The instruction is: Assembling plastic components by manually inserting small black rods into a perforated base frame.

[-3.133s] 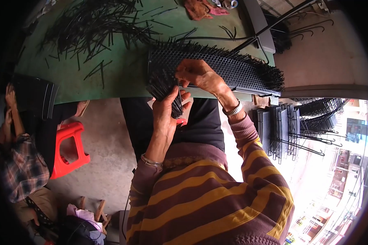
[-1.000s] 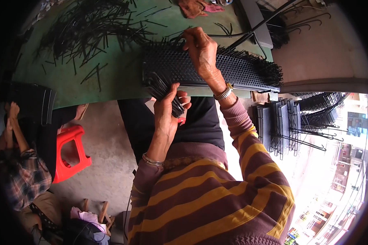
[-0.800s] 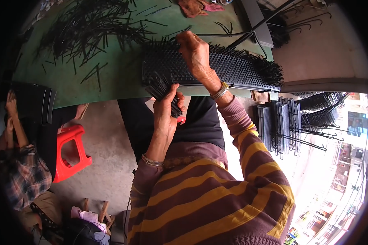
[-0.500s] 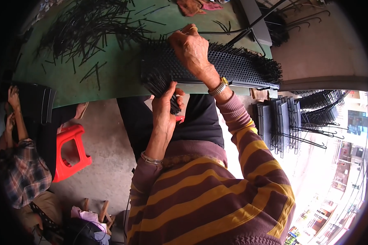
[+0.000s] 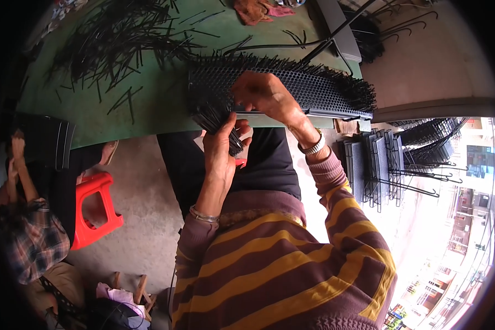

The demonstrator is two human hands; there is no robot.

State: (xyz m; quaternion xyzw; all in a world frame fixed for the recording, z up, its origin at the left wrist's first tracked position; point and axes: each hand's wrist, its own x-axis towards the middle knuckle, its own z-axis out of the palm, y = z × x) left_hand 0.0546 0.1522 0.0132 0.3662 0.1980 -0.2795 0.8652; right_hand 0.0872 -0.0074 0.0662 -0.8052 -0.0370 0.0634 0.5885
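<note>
My left hand (image 5: 221,142) is wrapped round a bundle of thin black strips (image 5: 210,115), in front of the green table's near edge. The bundle's upper ends lean over the left end of a long black perforated rack (image 5: 313,94). Black strips stand in a dense row along the rack's far edge and bunch thickly at its right end. Above the rack's near side, just right of the bundle, hovers my right hand (image 5: 267,98) with its fingers curled. Whatever its fingertips may pinch is too dark and blurred to make out.
A loose heap of black strips (image 5: 115,47) covers the far left of the green table (image 5: 165,110). A rust-coloured cloth (image 5: 251,11) lies at the back. Finished-looking racks (image 5: 371,165) hang at the right. Leftward are a red stool (image 5: 97,209) and another person in a plaid shirt (image 5: 36,236).
My right hand has come back from the rack's far edge toward the bundle, moving nearer to me. My left hand keeps its hold on the strips, nearly unmoved.
</note>
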